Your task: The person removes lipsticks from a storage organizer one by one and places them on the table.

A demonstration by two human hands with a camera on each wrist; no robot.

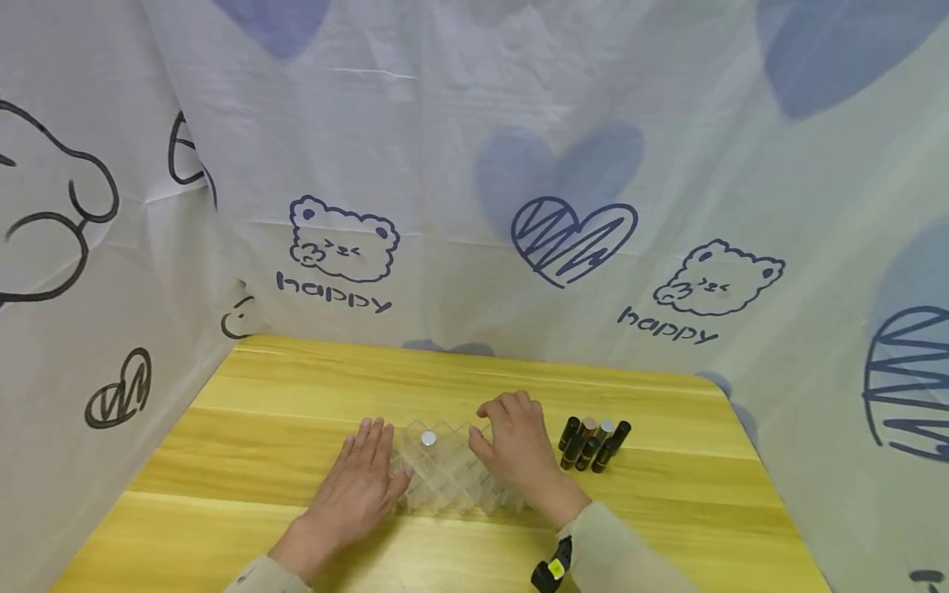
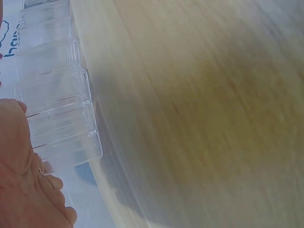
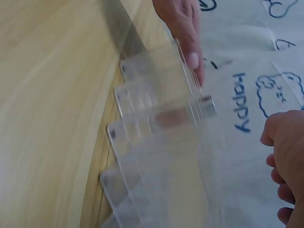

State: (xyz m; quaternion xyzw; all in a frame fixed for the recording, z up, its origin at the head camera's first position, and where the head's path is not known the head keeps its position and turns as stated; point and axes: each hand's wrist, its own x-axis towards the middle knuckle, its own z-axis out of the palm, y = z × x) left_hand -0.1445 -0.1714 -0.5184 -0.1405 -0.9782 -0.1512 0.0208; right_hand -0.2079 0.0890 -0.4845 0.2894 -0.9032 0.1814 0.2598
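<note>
A clear plastic organizer [image 1: 445,478] with diamond-shaped compartments stands on the table. One tube with a silver top [image 1: 428,438] is upright in a compartment near its back left; in the right wrist view the tube [image 3: 171,118] shows through the clear walls. My left hand [image 1: 356,482] rests along the organizer's left side with its fingers straight. Above the organizer's right part is my right hand [image 1: 519,445], its fingers loosely bent and nothing visible in them. Right of that hand, several lipstick tubes [image 1: 586,453] stand in a cluster, mostly black.
The wood-grain table [image 1: 667,511] reaches back to a white cloth [image 1: 445,272] printed with hearts, bears and words. More cloth hangs along the left and right sides. A black strap with a yellow piece [image 1: 556,568] is at my right sleeve.
</note>
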